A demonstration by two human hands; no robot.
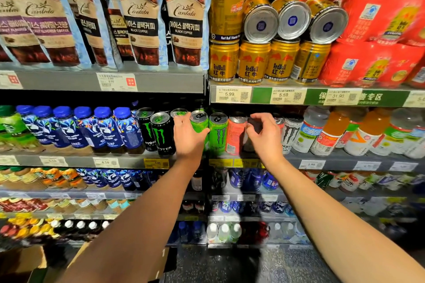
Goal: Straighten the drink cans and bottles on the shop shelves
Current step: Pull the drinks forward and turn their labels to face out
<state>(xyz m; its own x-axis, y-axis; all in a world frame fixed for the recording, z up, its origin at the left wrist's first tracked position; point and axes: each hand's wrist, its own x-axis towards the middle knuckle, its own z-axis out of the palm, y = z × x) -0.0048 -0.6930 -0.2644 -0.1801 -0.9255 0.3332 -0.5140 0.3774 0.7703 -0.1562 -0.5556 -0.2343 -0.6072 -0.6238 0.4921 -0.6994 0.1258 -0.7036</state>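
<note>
My left hand (187, 138) is wrapping its grip around a light green can (199, 122), thumb on the right side, fingers on the left. My right hand (264, 136) is curling its grip on a dark can (254, 124), mostly hidden behind the fingers. Between the two hands a green Monster can (218, 132) and an orange can (235, 135) are standing upright. Left of my left hand black Monster cans (162, 133) are standing, then blue bottles (92, 131). A white can (290, 134) is standing just right of my right hand. All are sitting on the shelf (128, 160). Above, three gold cans (293, 18) are lying on their sides atop upright Red Bull cans (253, 63).
</note>
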